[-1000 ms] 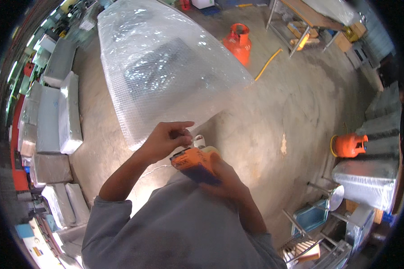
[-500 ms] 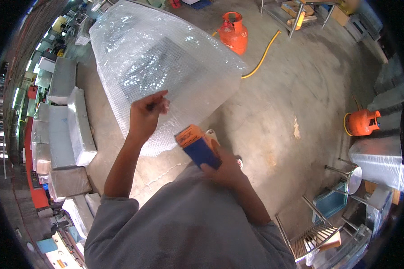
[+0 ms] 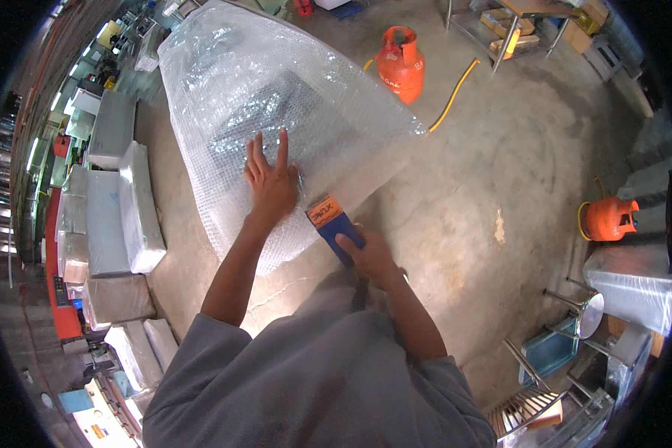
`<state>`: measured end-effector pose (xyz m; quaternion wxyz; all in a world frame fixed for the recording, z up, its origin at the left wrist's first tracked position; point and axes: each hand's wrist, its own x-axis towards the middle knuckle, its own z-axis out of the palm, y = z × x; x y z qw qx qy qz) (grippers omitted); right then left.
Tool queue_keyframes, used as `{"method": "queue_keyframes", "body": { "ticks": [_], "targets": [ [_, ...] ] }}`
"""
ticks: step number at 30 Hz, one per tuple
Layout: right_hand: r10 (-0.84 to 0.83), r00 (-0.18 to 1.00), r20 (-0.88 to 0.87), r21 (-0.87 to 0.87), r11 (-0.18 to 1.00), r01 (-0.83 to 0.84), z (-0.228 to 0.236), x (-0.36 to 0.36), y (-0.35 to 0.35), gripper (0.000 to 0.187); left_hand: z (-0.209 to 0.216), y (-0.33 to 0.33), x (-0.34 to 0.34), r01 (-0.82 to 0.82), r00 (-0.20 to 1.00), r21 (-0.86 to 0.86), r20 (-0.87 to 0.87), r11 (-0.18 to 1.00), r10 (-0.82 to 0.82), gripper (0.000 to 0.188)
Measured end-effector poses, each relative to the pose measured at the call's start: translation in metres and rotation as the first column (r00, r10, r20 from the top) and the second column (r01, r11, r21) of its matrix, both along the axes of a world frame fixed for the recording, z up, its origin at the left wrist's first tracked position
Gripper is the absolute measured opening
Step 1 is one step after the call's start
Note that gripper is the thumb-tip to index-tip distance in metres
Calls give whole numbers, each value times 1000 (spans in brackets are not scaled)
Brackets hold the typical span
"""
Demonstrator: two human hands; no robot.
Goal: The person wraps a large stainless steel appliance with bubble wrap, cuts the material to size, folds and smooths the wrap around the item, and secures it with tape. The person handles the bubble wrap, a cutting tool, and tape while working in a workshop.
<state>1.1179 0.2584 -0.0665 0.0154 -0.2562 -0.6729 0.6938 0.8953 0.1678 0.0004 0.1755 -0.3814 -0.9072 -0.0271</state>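
A large sheet of clear bubble wrap (image 3: pixel 336 127) spreads in front of me over something bulky, with a darker shape showing dimly through it. Over its near part is my left hand (image 3: pixel 272 187), fingers spread and holding nothing; whether it presses on the wrap I cannot tell. My right hand (image 3: pixel 369 254) grips a blue, box-shaped object with an orange end (image 3: pixel 334 228), possibly a packing tool, thumb across its top. Its orange end points at the near edge of the wrap, close to my left wrist.
An orange gas cylinder (image 3: pixel 400 66) stands beyond the wrap, near a yellow hose (image 3: pixel 455 93). Another orange cylinder (image 3: pixel 608 219) is at the right, above a metal stool (image 3: pixel 590 315). Wrapped panels (image 3: pixel 142 209) line the left side. A metal-legged table (image 3: pixel 537 9) stands far right.
My left hand has opened from a loosely curled pose and moved right over the bubble wrap. The right hand has brought the blue and orange object slightly right, closer to the wrap's edge.
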Motion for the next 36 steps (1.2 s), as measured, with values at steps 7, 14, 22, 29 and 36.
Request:
{"method": "queue_keyframes", "body": {
  "ticks": [7,14,22,29,36],
  "targets": [
    [54,993,-108,95,995,-44,-41,-13,13,53,-5,-3,-12,-2,952,-39,306,999,13,67],
    [32,990,-139,46,999,-25,-95,-21,9,57,-7,-2,-13,15,950,-26,313,1000,-6,65],
    [-8,1000,-2,24,1000,9,-158,-11,0,70,-9,-3,-15,6,953,-58,302,998,12,65],
    [121,930,347,355,901,-250,-161,-18,8,66,-8,-5,-14,-4,950,-45,312,999,17,67],
    [96,890,445,238,946,-221,-122,65,35,72,-6,-7,-14,14,932,135,357,991,-61,69]
  ]
}}
